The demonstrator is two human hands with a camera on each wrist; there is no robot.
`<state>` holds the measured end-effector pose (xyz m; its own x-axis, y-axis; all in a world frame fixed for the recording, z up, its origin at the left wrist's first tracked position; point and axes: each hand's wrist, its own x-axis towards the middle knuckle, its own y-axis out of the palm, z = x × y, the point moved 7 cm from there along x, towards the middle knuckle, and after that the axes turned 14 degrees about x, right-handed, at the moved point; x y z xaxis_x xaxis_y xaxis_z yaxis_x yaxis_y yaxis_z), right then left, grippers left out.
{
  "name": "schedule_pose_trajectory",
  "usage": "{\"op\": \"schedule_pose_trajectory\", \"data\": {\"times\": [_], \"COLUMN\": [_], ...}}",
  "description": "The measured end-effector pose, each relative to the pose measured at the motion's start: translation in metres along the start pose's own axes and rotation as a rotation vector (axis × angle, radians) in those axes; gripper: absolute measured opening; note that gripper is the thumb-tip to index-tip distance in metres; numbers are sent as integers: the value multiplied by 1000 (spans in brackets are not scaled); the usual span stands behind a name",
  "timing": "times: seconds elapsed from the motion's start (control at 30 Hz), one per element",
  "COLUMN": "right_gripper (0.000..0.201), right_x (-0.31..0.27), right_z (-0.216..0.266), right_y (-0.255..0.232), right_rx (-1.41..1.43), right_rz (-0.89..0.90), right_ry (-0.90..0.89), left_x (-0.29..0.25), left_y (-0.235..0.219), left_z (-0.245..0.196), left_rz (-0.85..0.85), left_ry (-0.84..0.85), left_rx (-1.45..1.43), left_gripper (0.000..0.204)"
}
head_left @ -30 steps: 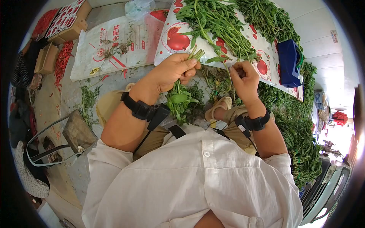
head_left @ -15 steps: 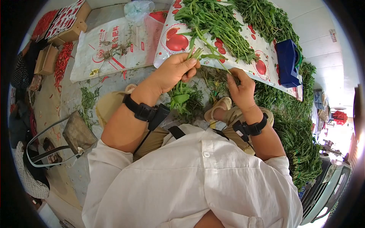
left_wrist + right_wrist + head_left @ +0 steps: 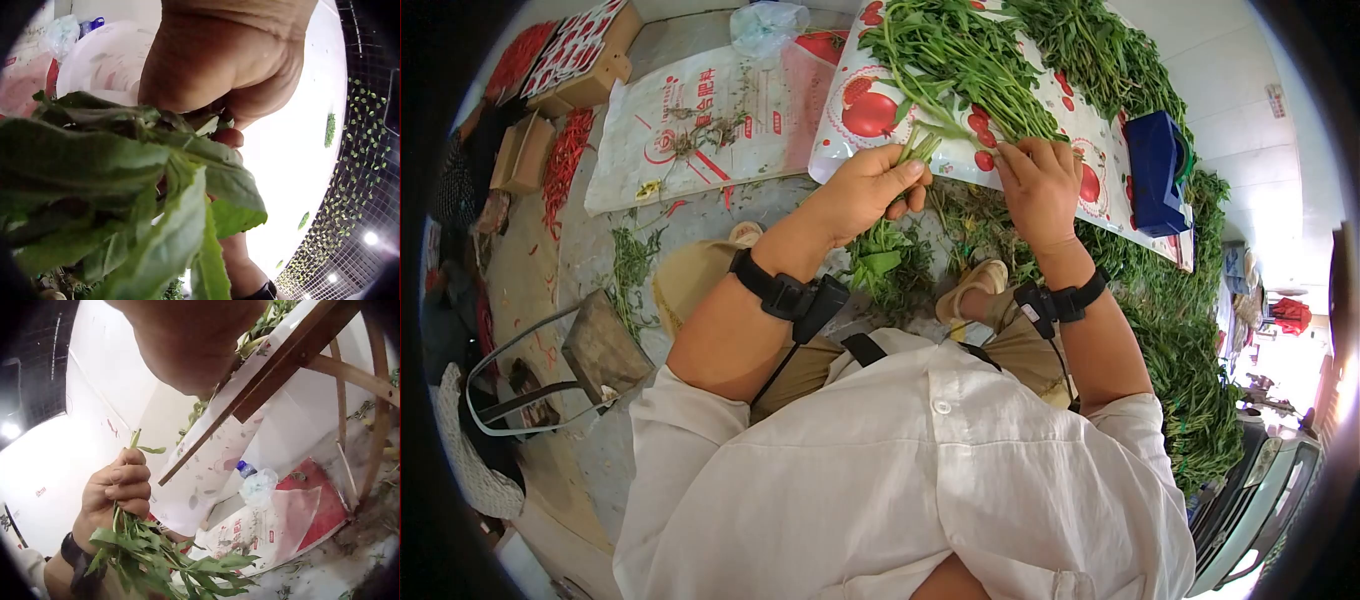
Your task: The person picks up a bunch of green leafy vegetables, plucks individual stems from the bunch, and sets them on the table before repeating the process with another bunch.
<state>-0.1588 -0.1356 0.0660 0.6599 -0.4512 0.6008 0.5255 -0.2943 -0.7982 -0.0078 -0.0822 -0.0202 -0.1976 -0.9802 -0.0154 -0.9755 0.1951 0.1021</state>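
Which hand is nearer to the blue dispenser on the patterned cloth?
The right. The right hand is just to the left of the blue dispenser; the left hand is farther left, beyond the right hand, holding the stem bunch.

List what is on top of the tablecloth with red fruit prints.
A heap of leafy stems, a second heap farther right, and a blue holder. Anything under the heaps is covered, out of sight.

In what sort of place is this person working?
Probably a farm shed or small produce-packing room: long-leaved green plants lie on a white table cover with red fruit prints, a larger green leafy heap lies beside it, and brown cardboard boxes stand nearby.
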Motion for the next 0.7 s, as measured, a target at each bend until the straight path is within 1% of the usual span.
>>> {"op": "schedule_pose_trajectory", "data": {"times": [0.07, 0.17, 0.27, 0.37, 0.47, 0.57, 0.67, 0.7], "right_gripper": [18, 19, 17, 16, 15, 13, 12, 11], "right_x": [0, 5, 11, 19, 20, 25, 29, 28], "right_z": [2, 9, 9, 15, 7, 0, 0, -1], "right_y": [4, 3, 9, 18, 33, 31, 16, 15], "right_rx": [-58, -6, 66, 103, 154, 250, 482, 558], "right_rz": [36, 13, -43, 25, 98, 18, -116, -129], "right_ry": [4, 4, -33, 1, 59, 86, 172, 216], "left_x": [0, 0, 0, 0, 1, 0, -1, -1], "left_y": [-1, 0, 1, 1, -1, -2, -2, -3], "left_z": [-2, -2, -3, -1, -2, -4, -6, -7], "left_rz": [-4, -7, 3, -2, -4, -12, -24, -36], "left_ry": [-4, -3, 19, 15, 23, 31, 46, 61], "left_rx": [19, 32, 34, 29, 9, 2, -17, -37], "left_gripper": [26, 26, 31, 31, 27, 27, 27, 27]}}
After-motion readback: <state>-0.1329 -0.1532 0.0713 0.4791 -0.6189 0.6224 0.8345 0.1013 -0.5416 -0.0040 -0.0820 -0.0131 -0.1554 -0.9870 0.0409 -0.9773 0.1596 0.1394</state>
